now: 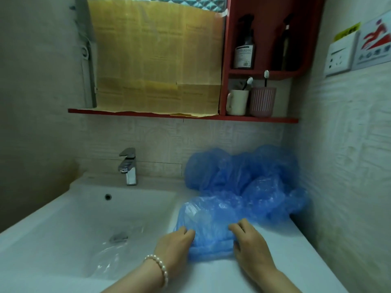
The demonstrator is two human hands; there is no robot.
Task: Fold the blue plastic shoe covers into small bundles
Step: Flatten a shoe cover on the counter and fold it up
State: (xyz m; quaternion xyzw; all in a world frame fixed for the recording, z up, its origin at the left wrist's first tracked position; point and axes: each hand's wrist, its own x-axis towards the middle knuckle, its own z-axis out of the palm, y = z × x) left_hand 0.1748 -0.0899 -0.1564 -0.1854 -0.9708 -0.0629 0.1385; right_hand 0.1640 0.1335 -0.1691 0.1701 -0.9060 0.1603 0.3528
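**Both hands on one shoe cover, pile waiting behind**

Working on the white counter point(211, 278) right of the sink point(88, 210), on the flat strip between basin edge and wall. One blue shoe cover point(211, 225) spread flat there, near end already thickened into a fold. Left hand point(174, 244) on its left edge, fingers curled onto the plastic; right hand point(250, 244) on the right edge, fingers likewise bent and pinching the film. Placed that way, probably, to pin thin slippery plastic from both sides and keep the fold from springing open. Pearl bracelet point(160, 269) on the left wrist.

Behind, heaped against the back wall and the right-hand corner, the loose shoe covers point(243, 172), puffed and unfolded, touching the far end of the one in hand. Kept at the rear, likely, to leave the near strip free for folding.

Room is narrow: basin drop just left of the left hand, wall close on the right, counter lip near the wrists. Clear plastic film point(110, 256) lying in the basin near the drain. Tap point(128, 166) well clear, back left.
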